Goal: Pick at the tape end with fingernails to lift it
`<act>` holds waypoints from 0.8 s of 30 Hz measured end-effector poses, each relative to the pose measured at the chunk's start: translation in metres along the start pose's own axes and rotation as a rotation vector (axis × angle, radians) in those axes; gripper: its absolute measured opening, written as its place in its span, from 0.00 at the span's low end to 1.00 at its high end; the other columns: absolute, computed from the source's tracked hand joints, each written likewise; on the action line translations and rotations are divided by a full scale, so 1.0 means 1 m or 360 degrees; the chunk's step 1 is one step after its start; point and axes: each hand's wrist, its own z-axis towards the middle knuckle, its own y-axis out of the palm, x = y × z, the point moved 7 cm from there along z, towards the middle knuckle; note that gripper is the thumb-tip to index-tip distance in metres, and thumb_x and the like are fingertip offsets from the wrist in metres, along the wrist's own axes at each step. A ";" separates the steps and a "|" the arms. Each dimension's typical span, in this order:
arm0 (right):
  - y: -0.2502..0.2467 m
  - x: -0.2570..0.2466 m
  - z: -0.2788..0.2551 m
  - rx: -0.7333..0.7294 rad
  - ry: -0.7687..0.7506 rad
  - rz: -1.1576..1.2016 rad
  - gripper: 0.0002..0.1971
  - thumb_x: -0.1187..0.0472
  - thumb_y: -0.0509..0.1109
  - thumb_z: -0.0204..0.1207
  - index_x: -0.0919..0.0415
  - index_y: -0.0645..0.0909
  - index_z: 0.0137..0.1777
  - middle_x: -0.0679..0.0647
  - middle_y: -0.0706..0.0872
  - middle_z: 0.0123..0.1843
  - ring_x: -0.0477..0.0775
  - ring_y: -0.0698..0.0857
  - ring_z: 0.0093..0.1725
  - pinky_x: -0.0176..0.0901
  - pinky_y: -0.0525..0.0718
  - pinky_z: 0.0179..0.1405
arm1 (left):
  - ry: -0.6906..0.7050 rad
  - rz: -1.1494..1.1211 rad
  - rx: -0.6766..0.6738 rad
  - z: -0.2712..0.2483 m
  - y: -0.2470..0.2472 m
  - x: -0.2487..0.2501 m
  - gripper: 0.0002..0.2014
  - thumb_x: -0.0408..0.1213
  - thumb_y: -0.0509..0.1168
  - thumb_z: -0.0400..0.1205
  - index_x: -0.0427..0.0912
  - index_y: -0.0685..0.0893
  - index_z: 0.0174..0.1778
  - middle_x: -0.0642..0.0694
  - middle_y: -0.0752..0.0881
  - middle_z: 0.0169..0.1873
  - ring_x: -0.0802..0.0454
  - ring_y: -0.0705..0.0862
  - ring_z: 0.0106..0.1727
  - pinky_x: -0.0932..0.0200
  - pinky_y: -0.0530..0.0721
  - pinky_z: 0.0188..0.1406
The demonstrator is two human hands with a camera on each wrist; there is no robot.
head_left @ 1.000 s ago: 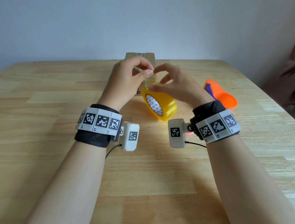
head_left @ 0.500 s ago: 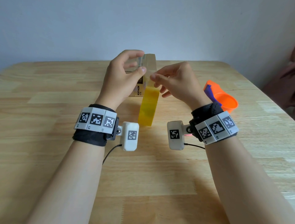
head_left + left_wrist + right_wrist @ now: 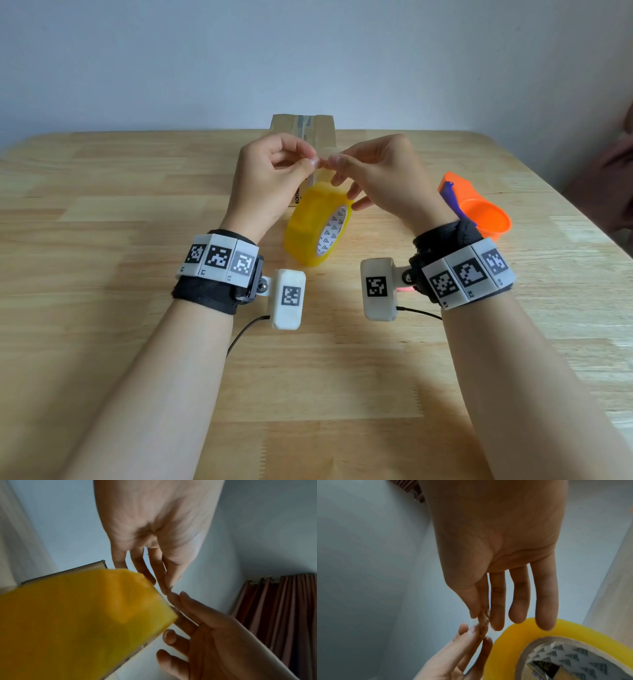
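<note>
A yellow tape roll (image 3: 313, 224) with a white printed core hangs tilted just under my hands, over the wooden table (image 3: 102, 222). Its free strip (image 3: 321, 171) runs up to my fingertips. My left hand (image 3: 312, 161) pinches the strip's end between thumb and forefinger. My right hand (image 3: 335, 161) pinches the same end from the other side, its other fingers spread above the roll. The left wrist view shows the roll's yellow side (image 3: 77, 622) close up. The right wrist view shows its rim (image 3: 510, 634) and both pinching hands. Whether the roll touches the table I cannot tell.
A taped cardboard box (image 3: 303, 125) stands behind the hands at the table's far edge. An orange cup-shaped thing (image 3: 484, 219) with a purple piece (image 3: 452, 198) lies at the right. Brown curtains (image 3: 283, 615) hang at the right of the room.
The hanging roll has spun, from edge-on half a second ago to its core facing right. Both hands have come down a little and closer together at the fingertips.
</note>
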 end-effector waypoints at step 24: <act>-0.005 -0.004 0.000 0.0094 -0.0078 -0.0090 0.04 0.60 0.75 0.82 0.55 0.92 0.47 0.49 0.94 0.38 0.50 0.89 0.32 0.53 0.95 0.33 | 0.0008 0.0104 -0.0199 0.000 0.012 -0.005 0.11 0.39 0.78 0.78 0.53 0.93 0.57 0.55 0.95 0.51 0.58 0.92 0.56 0.47 0.91 0.61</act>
